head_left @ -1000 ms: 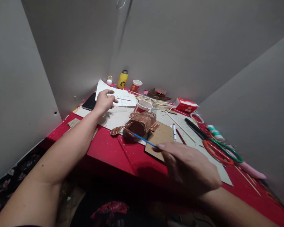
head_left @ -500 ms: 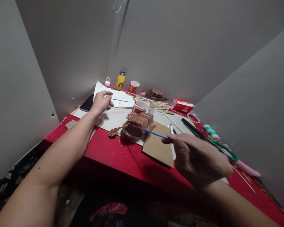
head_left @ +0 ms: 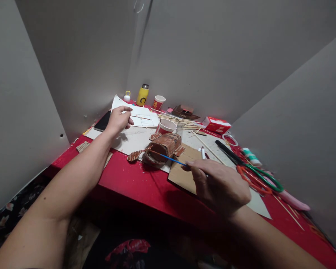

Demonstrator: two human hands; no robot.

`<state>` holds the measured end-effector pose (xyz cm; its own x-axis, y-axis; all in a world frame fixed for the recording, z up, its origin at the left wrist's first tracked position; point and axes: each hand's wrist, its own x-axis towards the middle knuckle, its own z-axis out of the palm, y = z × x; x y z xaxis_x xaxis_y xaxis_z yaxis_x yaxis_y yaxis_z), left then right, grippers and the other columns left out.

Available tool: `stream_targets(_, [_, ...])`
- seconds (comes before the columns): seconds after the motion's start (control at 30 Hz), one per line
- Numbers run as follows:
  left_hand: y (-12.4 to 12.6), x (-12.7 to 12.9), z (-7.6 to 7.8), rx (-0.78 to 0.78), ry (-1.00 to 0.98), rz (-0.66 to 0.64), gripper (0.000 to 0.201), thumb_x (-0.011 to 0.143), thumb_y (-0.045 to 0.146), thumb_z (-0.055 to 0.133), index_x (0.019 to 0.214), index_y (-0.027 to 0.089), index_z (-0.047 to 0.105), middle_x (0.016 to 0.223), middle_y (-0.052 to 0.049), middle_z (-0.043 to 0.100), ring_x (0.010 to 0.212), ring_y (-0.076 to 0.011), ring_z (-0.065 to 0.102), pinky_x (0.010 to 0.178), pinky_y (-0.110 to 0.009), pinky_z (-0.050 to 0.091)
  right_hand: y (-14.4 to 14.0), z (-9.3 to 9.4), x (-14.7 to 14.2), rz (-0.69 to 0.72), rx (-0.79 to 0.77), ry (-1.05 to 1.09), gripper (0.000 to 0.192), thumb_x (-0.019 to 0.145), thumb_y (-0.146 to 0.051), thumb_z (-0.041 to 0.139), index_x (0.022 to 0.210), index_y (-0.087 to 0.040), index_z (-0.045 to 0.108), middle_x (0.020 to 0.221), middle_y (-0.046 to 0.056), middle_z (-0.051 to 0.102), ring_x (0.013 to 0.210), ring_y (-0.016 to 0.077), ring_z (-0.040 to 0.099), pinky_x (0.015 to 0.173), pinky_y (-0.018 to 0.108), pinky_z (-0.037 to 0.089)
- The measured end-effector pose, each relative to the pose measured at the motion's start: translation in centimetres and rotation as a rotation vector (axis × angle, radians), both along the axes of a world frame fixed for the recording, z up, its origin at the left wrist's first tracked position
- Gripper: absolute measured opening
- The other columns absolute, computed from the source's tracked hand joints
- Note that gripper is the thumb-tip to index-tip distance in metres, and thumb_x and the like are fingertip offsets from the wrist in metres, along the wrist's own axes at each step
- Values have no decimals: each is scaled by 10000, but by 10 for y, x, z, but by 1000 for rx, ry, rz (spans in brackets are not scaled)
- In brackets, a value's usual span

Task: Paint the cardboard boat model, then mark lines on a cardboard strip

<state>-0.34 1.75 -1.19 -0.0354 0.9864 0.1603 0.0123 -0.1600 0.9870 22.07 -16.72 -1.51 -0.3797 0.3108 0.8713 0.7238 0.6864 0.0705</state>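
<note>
My right hand point(head_left: 220, 183) is closed round a paintbrush point(head_left: 170, 158) with a blue handle. The brush points left across the mouth of a brown-painted, barrel-shaped cardboard model point(head_left: 166, 144) with flap-like pieces at its sides. Its tip is at the model's near rim, beside a striped brown paddle-like piece point(head_left: 134, 155) that sticks out left. My left hand point(head_left: 120, 120) is raised over a white sheet with drawn lines point(head_left: 147, 121), its fingers pinched together. From them a thin brown stick point(head_left: 142, 118) reaches right, though the grip itself is partly hidden.
Behind the model are a paper cup point(head_left: 166, 126), a bundle of thin wooden sticks point(head_left: 182, 121) and a yellow bottle point(head_left: 142, 95). Scissors with green handles point(head_left: 264, 177) and orange-handled scissors point(head_left: 246, 179) lie right. Brown cardboard point(head_left: 182, 175) lies under my right hand.
My right hand has moved left and slightly up with the paintbrush, uncovering the orange handles and more white board. My left hand and the thin stick have shifted slightly left.
</note>
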Motion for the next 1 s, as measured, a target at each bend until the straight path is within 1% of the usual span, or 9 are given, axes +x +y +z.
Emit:
stream_targets(0.1, [1,0,-1,8,-1,-5,294,842,35,459,1058,87,652,472,22,566,351,-76,429,426,-198,348,0,0,1,7,-47,-49,134,880,-70,621,935,-191,641,692,18,727,583,144,689,551,250,548])
stream_targets(0.17, [1,0,-1,8,1,-5,295,840,40,463,1062,90,651,477,23,567,352,-73,430,430,-192,347,-1,1,2,3,-41,-58,141,882,-61,608,921,-193,641,682,6,718,577,138,684,555,243,545])
stream_targets(0.27, [-1,0,0,8,10,2,294,839,47,468,1066,88,650,482,20,572,352,-74,434,426,-187,347,0,1,2,13,-1,-28,146,874,-48,614,922,-182,648,704,19,723,604,135,690,572,233,547])
stream_targets(0.47, [-1,0,1,19,13,10,277,828,49,471,1042,91,642,482,22,570,349,-74,434,413,-181,344,0,0,3,20,-21,-84,130,888,-61,599,902,-186,632,691,9,715,590,135,677,563,244,543])
stream_targets(0.57, [1,-1,-1,16,17,16,275,810,53,486,1031,101,642,482,28,565,352,-73,442,416,-175,344,-1,0,4,12,-1,-68,144,882,-47,595,901,-183,639,694,10,718,589,137,683,564,244,547])
stream_targets(0.7, [2,-2,-1,18,24,20,305,809,65,482,1067,92,641,481,28,569,357,-74,444,424,-175,350,0,-5,3,32,0,-50,149,879,-56,602,939,-188,636,694,8,721,591,143,688,560,251,549])
stream_targets(0.8, [2,-3,-1,22,24,24,315,809,68,479,1080,81,638,475,26,571,355,-79,443,416,-179,351,2,-7,2,59,-8,-51,161,891,-61,591,980,-191,626,675,4,711,580,131,679,552,235,542])
stream_targets(0.9, [2,-3,-1,28,19,29,301,805,64,483,1062,80,639,470,23,575,352,-82,444,405,-179,352,2,-7,1,67,11,-38,152,896,-61,587,979,-182,627,687,18,717,580,121,678,569,218,543])
stream_targets(1.0, [3,-3,0,21,21,42,290,794,62,496,1043,90,641,467,28,573,344,-76,445,402,-170,348,3,-9,0,73,-26,-53,127,910,-79,576,965,-182,626,720,41,733,602,131,688,585,231,552])
